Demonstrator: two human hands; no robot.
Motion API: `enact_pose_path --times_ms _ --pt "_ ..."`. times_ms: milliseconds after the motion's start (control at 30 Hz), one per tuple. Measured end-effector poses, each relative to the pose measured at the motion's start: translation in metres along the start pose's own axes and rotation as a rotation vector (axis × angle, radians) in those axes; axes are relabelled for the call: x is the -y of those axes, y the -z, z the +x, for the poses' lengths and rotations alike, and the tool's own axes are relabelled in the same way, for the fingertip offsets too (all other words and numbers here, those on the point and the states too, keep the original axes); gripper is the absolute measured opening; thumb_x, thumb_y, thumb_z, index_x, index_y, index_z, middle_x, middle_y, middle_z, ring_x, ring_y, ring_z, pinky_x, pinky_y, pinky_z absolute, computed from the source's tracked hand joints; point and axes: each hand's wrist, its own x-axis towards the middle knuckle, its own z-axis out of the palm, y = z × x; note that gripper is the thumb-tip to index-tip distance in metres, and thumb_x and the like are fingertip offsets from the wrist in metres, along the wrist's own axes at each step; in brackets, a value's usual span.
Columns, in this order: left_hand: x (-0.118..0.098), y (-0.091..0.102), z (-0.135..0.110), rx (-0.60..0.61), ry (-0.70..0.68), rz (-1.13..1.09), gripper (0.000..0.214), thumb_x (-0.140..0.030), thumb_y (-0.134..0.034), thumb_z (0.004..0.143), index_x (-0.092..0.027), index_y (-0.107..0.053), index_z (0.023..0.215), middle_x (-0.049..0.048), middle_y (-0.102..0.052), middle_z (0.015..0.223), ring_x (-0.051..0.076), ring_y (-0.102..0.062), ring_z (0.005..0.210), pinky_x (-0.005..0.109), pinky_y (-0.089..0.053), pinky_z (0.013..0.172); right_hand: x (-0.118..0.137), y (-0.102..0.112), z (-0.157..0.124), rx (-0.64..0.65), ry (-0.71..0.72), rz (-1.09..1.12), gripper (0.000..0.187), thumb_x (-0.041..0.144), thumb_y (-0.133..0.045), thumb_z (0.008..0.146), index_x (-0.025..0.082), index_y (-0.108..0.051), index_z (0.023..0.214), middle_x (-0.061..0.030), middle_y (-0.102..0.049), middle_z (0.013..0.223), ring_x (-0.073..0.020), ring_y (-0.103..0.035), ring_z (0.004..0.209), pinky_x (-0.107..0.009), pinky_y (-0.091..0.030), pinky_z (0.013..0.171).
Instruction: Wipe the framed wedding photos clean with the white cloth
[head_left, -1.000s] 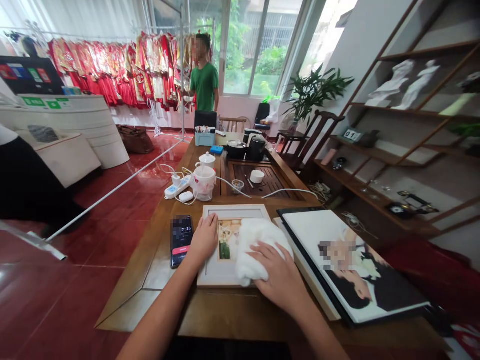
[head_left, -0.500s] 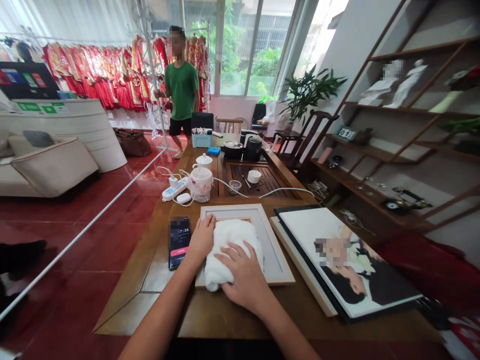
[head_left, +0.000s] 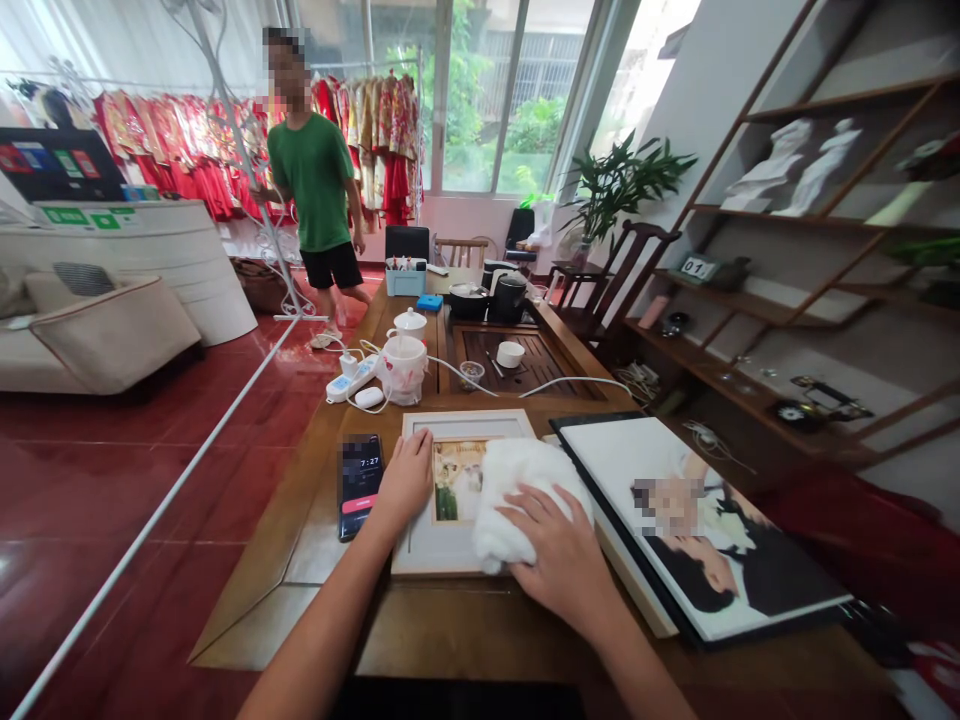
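Observation:
A white picture frame (head_left: 427, 545) with a small photo lies flat on the wooden table (head_left: 480, 630) in front of me. My left hand (head_left: 407, 478) rests on the frame's left side, fingers curled over its edge. My right hand (head_left: 559, 555) presses flat, fingers spread, on a folded white cloth (head_left: 517, 485) over the frame's right half.
A phone (head_left: 360, 472) lies left of the frame. A large photo print (head_left: 697, 520) on a board sits to the right. Teapots (head_left: 406, 362), a power strip (head_left: 352, 378) and a tea tray (head_left: 525, 360) stand beyond. A person in a green shirt (head_left: 315, 200) walks by the clothes rack.
My right hand slid the cloth from the frame's left half to its right half, uncovering the photo. The person in green walked nearer and to the left.

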Motion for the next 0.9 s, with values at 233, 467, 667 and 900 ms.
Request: enact_pose_path --times_ms 233,467,667,900 --pt "-0.001 -0.001 0.001 0.006 0.013 -0.006 0.051 -0.014 -0.031 0.091 -0.011 -0.039 0.141 0.0143 -0.04 0.147 0.022 -0.035 0.137 0.042 -0.023 0.115 0.027 -0.011 0.012 0.003 0.018 0.085 0.047 0.03 -0.058 0.072 0.03 -0.06 0.119 -0.0031 -0.06 0.128 -0.0278 -0.043 0.125 -0.048 -0.006 0.113" --pt "0.0 0.004 0.001 0.062 -0.013 -0.003 0.06 -0.004 -0.033 0.084 -0.007 -0.034 0.143 0.0152 -0.035 0.15 0.02 -0.03 0.14 0.04 -0.02 0.116 0.055 -0.024 0.027 0.056 0.117 0.193 0.05 0.041 -0.062 0.073 0.032 -0.058 0.122 -0.002 -0.058 0.13 -0.0272 -0.042 0.126 -0.047 -0.002 0.113" --pt "0.001 0.003 0.0 0.025 -0.002 -0.019 0.05 -0.013 -0.03 0.091 -0.008 -0.039 0.14 0.0143 -0.038 0.148 0.02 -0.033 0.138 0.039 -0.021 0.116 0.022 -0.012 0.009 0.008 0.038 0.09 0.044 0.037 -0.058 0.076 0.03 -0.06 0.12 -0.0028 -0.059 0.128 -0.0262 -0.043 0.125 -0.045 -0.007 0.113" --pt "0.002 0.001 0.0 0.005 0.0 -0.014 0.049 -0.014 -0.03 0.092 -0.009 -0.039 0.141 0.0134 -0.039 0.148 0.02 -0.034 0.138 0.04 -0.022 0.116 0.0 -0.005 -0.006 -0.059 -0.018 0.03 0.042 0.029 -0.057 0.074 0.03 -0.062 0.115 -0.0027 -0.062 0.124 -0.0258 -0.045 0.125 -0.047 -0.01 0.112"
